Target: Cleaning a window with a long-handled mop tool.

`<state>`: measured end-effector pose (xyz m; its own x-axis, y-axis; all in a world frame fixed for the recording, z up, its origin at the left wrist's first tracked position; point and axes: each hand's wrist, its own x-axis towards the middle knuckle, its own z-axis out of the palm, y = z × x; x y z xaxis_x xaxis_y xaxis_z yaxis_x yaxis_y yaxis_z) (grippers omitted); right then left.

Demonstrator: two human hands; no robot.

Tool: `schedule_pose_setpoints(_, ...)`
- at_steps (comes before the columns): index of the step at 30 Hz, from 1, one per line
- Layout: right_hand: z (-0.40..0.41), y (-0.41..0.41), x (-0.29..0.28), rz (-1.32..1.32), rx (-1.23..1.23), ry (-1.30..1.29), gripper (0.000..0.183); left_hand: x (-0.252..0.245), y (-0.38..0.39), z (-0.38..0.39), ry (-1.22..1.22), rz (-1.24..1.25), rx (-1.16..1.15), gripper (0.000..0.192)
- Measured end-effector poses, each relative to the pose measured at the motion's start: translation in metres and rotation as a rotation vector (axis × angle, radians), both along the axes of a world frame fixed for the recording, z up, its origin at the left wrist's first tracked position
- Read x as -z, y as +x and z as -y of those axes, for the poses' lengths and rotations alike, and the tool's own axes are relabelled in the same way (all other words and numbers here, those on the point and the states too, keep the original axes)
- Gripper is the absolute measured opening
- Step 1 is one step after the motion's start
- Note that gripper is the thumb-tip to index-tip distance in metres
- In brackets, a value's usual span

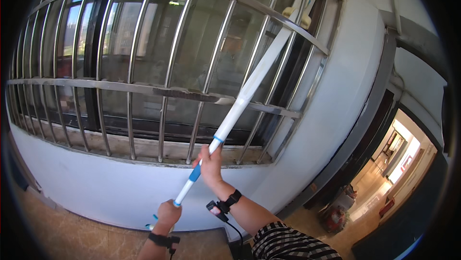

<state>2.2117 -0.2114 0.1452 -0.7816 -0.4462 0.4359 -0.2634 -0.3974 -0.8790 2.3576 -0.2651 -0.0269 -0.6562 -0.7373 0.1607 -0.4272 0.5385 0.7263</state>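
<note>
A long white pole (230, 119) with blue bands slants from lower left to upper right. My left hand (169, 212) grips it near its lower end, where a bit of blue and white shows beneath the fist. Farther up, beside the blue sleeve, my right hand (211, 166) is wrapped around the shaft. The pole's upper part passes in front of the metal window bars (176, 40). Its head (306, 6), a flat white piece with cream-coloured parts, is at the top right, partly hidden by the bars.
Behind the bars are window panes (205, 43). A horizontal rail (119, 85) crosses the grille. Below it runs a white wall (108, 177), down to a tiled floor (90, 233). On the right, a doorway (399, 152) opens onto a lit corridor, with a red bundle (335, 220) near it.
</note>
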Motion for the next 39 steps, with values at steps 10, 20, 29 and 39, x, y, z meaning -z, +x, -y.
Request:
schedule_pose_setpoints(10,-0.008,0.042,0.007,0.012,-0.104,0.010,0.018,0.043,0.083,-0.021,0.186,-0.094,-0.053,0.038)
schedule_pose_setpoints(20,0.001,-0.044,-0.069,-0.010,0.023,-0.005,0.014,-0.002,-0.033,-0.013,0.062,-0.126,0.012,0.044)
schedule_pose_setpoints(29,-0.012,-0.085,-0.108,-0.059,0.071,0.030,0.014,-0.037,-0.092,-0.027,0.005,-0.141,0.106,0.038)
schedule_pose_setpoints(39,-0.052,-0.013,0.028,-0.010,0.139,0.247,0.024,0.090,-0.007,-0.081,0.375,0.088,0.099,0.029)
